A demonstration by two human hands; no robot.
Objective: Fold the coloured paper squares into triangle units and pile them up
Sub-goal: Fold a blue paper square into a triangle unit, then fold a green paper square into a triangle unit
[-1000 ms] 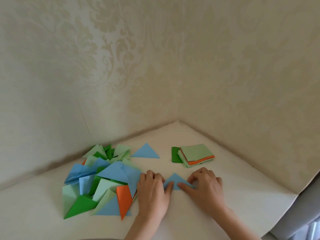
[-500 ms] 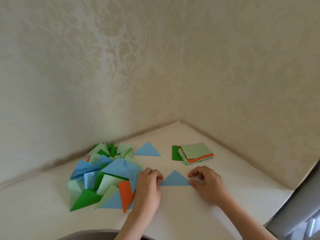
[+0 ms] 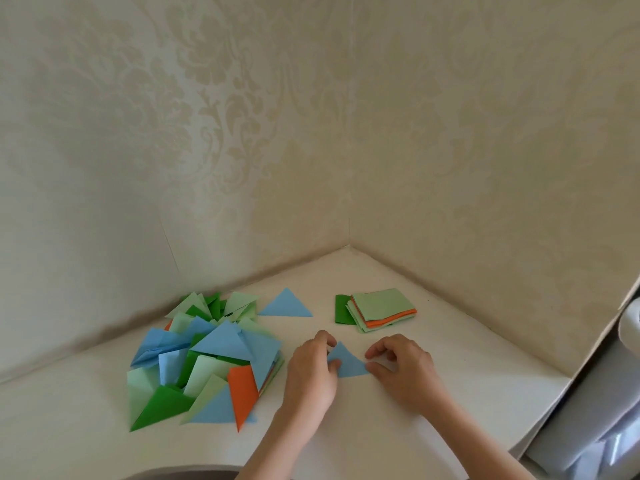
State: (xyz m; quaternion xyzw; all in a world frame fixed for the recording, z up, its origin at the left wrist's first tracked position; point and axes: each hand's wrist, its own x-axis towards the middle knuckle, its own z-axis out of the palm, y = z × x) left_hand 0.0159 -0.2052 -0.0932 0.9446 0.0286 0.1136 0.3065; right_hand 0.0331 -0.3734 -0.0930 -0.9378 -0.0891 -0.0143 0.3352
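Note:
A small blue paper triangle [image 3: 347, 362] lies on the white table between my hands. My left hand [image 3: 311, 370] pinches its left corner with thumb and fingers. My right hand [image 3: 403, 367] touches its right corner with curled fingers. To the left sprawls a pile of folded triangles [image 3: 207, 362] in blue, light green, dark green and orange. A single blue triangle [image 3: 285, 304] lies apart behind the pile. A stack of unfolded paper squares [image 3: 379, 308], light green on top with orange and dark green beneath, sits behind my right hand.
The white table [image 3: 450, 344] fills a corner between two cream patterned walls [image 3: 242, 133]. Its right edge drops off near a grey surface [image 3: 588, 427]. The near edge curves under my forearms.
My hands have gone from pressing flat on the blue triangle to holding it by its two corners. It now looks narrower and tilted. The camera view has shifted slightly.

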